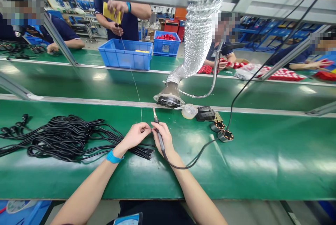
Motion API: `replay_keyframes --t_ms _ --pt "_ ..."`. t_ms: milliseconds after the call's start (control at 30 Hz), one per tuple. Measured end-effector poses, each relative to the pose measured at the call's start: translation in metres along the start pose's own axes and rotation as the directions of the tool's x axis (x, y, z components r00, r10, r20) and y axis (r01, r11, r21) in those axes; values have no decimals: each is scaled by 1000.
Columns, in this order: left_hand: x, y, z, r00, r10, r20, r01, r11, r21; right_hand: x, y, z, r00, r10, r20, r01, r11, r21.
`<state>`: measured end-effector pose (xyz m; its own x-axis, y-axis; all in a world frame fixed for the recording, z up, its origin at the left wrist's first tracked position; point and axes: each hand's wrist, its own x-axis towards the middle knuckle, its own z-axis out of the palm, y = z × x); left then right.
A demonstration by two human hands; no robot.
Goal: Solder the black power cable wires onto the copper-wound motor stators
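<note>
At person's front: blue-white badge (128,219), print illegible — right grip (166,136) round slim black soldering iron (160,141), tip forward; left grip (134,135) pinched, contents unclear.

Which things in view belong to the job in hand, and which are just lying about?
In use, or likely so:
soldering iron, in the right hand
thin hanging wire, by the left hand
black cables, ends near both hands

Apparently lying about:
black slotted block
two round metal-rimmed parts
blue bins on the far bench
</note>
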<state>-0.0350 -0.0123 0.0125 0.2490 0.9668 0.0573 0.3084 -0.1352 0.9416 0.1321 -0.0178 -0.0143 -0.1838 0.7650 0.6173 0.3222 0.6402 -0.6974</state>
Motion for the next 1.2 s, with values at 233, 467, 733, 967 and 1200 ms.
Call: replay_keyframes --t_ms 233,467,733,967,1200 --pt "0 5 -3 996 -85 39 87 995 -55 -4 1 -1 1000 -8 -22 7 999 -34" --pt "4 -3 7 991 -111 -73 98 982 -164 -5 -1 -3 997 -35 -63 32 998 -55" --pt "7 -12 8 978 -168 -124 158 984 -88 -18 -1 -23 930 171 -324 -145 984 101" --pt "9 -15 8 976 -184 -115 174 980 -93 -26 -2 -23 938 165 -305 -134 984 121" --pt "8 -13 9 976 -190 -104 177 977 -120 -19 -9 -24 961 136 -243 -115 989 99"
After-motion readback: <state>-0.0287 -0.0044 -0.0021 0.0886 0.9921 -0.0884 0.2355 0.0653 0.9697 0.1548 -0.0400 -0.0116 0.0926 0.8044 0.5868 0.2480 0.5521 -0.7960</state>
